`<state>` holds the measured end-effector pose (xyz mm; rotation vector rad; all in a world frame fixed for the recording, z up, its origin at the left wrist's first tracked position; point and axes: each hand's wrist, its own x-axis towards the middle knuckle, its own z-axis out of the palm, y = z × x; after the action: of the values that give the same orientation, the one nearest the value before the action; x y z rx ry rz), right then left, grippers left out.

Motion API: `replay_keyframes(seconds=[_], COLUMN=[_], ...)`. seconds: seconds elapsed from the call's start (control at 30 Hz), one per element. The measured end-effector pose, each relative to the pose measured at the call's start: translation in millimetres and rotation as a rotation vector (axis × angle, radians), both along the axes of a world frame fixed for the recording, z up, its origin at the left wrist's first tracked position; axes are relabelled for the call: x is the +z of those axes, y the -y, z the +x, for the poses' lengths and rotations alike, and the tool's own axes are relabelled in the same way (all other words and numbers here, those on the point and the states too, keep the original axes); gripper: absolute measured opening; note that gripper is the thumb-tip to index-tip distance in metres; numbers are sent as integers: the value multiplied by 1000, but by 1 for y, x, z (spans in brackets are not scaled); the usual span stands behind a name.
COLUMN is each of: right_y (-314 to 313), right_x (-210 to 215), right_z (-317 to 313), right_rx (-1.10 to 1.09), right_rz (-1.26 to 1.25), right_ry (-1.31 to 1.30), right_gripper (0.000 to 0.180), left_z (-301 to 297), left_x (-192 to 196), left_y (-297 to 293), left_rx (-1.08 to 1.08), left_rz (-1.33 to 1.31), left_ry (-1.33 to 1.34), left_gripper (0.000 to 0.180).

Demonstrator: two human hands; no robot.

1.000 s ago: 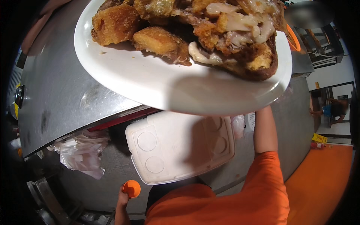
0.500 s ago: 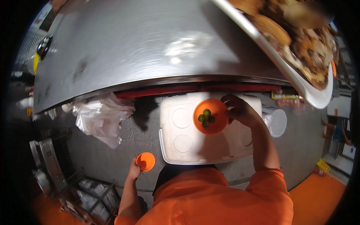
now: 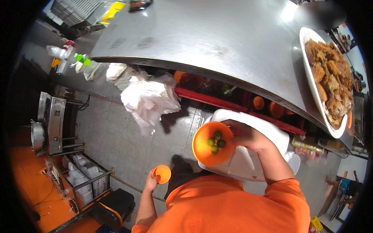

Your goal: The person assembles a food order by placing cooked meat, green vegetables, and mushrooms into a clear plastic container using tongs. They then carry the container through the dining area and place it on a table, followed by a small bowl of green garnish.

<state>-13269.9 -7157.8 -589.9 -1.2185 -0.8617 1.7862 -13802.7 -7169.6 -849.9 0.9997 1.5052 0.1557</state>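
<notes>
My right hand [image 3: 247, 136] grips the rim of an orange bowl [image 3: 202, 146] from its right side. Several small green limes [image 3: 221, 143] lie together inside it. Below and to the left, my left hand [image 3: 151, 181] is closed round a smaller orange cup [image 3: 163, 173], tilted so its inside shows; I see nothing in it. The bowl is held above a white cooler [image 3: 252, 165] with a lid, hiding part of it.
A steel table [image 3: 186, 35] spans the top, with a white platter [image 3: 307, 50] of cooked meat at its right. Plastic bags [image 3: 145, 103] hang from its edge. Orange bowls [image 3: 276, 110] sit on a red shelf underneath. A stove [image 3: 56, 120] and a crate rack [image 3: 83, 182] stand left.
My view has swung to the left and my body has turned. The bowl of limes has moved off the middle of the cooler toward its left side. Both hands keep their holds.
</notes>
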Motion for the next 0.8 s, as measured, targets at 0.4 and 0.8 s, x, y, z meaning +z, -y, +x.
replay_keyframes(seconds=[0.4,0.8], right_y=[-87,-297], right_x=[188,105], right_z=[-45,113], right_rx=[-356,-538], right_rz=[247,258], right_ry=[199,142], right_gripper=[53,38], left_z=[-102,-239], left_x=[21,-33], left_y=[-56,75], left_rx=[44,905], left_rz=[-119,272], left_ry=[-117,433], left_gripper=[53,56])
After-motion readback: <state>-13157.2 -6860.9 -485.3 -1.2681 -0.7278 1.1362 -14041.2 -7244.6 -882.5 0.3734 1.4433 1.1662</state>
